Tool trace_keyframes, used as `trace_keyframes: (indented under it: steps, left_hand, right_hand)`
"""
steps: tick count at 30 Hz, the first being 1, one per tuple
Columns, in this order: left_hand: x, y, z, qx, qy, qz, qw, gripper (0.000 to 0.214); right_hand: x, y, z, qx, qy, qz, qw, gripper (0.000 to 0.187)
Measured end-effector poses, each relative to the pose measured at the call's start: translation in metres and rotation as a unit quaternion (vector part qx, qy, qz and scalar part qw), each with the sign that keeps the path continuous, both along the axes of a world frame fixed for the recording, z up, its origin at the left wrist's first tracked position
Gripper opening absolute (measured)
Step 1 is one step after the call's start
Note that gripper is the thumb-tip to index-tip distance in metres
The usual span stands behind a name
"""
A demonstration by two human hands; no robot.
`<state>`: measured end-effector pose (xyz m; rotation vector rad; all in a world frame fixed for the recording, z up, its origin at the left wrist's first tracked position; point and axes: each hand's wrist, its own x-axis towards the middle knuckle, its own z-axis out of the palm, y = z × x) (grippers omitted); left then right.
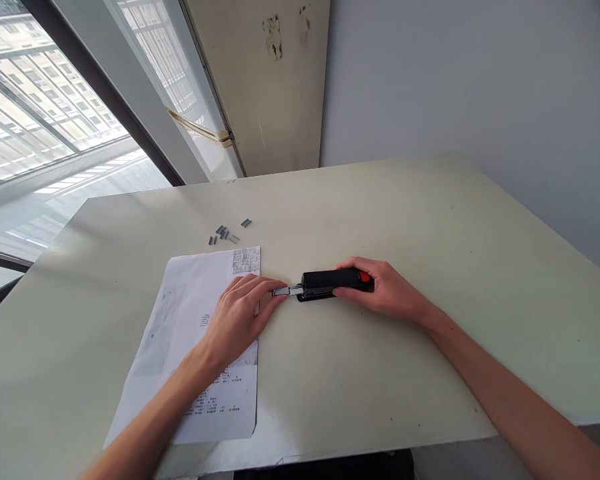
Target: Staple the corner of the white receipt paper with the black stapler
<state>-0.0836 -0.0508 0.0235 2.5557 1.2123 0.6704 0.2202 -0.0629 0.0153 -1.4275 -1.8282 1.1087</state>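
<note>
A black stapler (325,280) with a red part at its right end lies sideways over the table, its left end toward my left hand. My right hand (380,287) is wrapped round the stapler's right end. From its left end sticks out a metal staple tray (289,291), and the thumb and fingertips of my left hand (245,310) pinch the tray's tip. Whether staples lie in the tray is too small to tell. Under my left hand and forearm are printed paper sheets (180,280), partly hidden by them.
Several short strips of staples (223,232) lie loose on the pale table (430,373) beyond the sheets. A grey wall (455,80) stands behind the table at the right. At the far left are a window (40,100) and a cabinet door with a gold handle (200,128).
</note>
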Motion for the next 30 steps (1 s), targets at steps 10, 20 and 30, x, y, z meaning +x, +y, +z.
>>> trace_keyframes:
  steps: [10,20,30]
  left_hand:
    - [-0.011,0.010,0.001,-0.030,-0.002,-0.025,0.999,0.029]
    - [-0.028,0.016,0.010,-0.189,-0.083,-0.153,0.966,0.014]
    - [-0.004,0.009,-0.001,-0.146,-0.086,-0.166,0.971,0.027]
  right_hand:
    - [0.000,0.000,0.000,-0.004,-0.001,-0.003,1.000,0.034]
    - [0.001,-0.002,0.004,-0.014,0.061,0.032,0.998,0.033]
    - [-0.011,-0.009,0.007,-0.046,0.094,0.079,0.991,0.028]
